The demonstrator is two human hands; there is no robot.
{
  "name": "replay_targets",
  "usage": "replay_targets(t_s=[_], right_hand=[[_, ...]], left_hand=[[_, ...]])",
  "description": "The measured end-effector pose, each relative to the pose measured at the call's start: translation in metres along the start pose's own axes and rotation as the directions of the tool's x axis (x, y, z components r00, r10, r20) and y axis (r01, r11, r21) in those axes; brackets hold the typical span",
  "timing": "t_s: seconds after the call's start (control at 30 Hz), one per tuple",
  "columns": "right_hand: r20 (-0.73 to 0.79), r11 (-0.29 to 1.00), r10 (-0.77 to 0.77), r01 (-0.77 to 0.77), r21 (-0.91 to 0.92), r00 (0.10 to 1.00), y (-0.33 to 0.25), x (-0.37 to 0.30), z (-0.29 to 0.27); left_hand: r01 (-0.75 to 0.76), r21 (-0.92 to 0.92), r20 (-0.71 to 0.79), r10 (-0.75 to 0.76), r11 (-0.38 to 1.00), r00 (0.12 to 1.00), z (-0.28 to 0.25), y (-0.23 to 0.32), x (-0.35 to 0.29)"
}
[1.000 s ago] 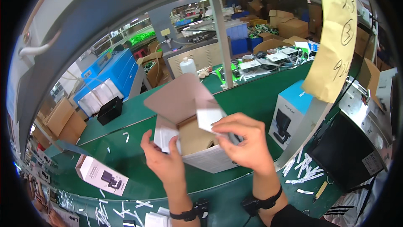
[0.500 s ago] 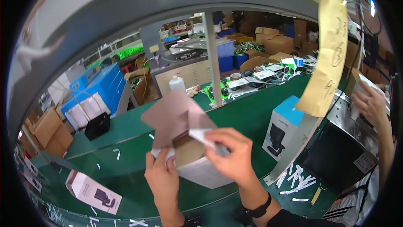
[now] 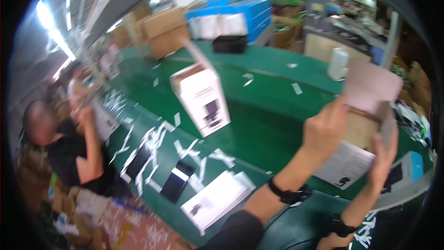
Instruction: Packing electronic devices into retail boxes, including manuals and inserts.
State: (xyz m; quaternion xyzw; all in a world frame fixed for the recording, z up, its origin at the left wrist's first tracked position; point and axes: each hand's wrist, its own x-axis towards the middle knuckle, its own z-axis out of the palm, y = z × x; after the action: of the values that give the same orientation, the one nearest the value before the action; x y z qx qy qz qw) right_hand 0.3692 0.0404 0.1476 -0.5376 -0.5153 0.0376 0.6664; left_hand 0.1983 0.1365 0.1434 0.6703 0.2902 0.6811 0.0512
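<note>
An open carton box (image 3: 344,164), white with a printed picture on its side, is between my two hands at the right. Its pinkish lid flap (image 3: 373,86) stands up, and the brown inside shows. My left hand (image 3: 326,125) grips the box's left upper edge near the flap, its fingertips partly hidden. On the opposite side, my right hand (image 3: 385,157) holds the right wall, slightly blurred, with the fingers pointing up. Another white carton (image 3: 206,102), printed with a dark device, stands with its top open on the green belt to the left.
Flat folded cartons (image 3: 217,199), dark flat pieces (image 3: 178,183) and scattered white strips (image 3: 150,146) lie on the near table. Two people sit at the far left, one in a black shirt (image 3: 69,150). A black bin (image 3: 230,44) and a white bottle (image 3: 338,64) stand beyond the belt.
The view has swung left, so my hands and the box now appear farther right. People and folded cartons on the left have come into sight. My right hand has shifted from the flap to the box's side.
</note>
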Motion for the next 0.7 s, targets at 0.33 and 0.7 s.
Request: replay_targets(t_s=[0.33, 0.7], right_hand=[[-0.246, 0.941, 0.095, -0.007, 0.338, 0.965, 0.063, -0.019, 0.007], [-0.117, 0.98, -0.006, 0.03, 0.197, 0.993, 0.049, -0.024, 0.038]], left_hand=[[-0.145, 0.013, -0.167, 0.146, 0.989, 0.975, -0.028, 0.005, 0.008], [0.001, 0.191, -0.092, 0.017, 0.982, 0.996, -0.025, -0.022, 0.012]])
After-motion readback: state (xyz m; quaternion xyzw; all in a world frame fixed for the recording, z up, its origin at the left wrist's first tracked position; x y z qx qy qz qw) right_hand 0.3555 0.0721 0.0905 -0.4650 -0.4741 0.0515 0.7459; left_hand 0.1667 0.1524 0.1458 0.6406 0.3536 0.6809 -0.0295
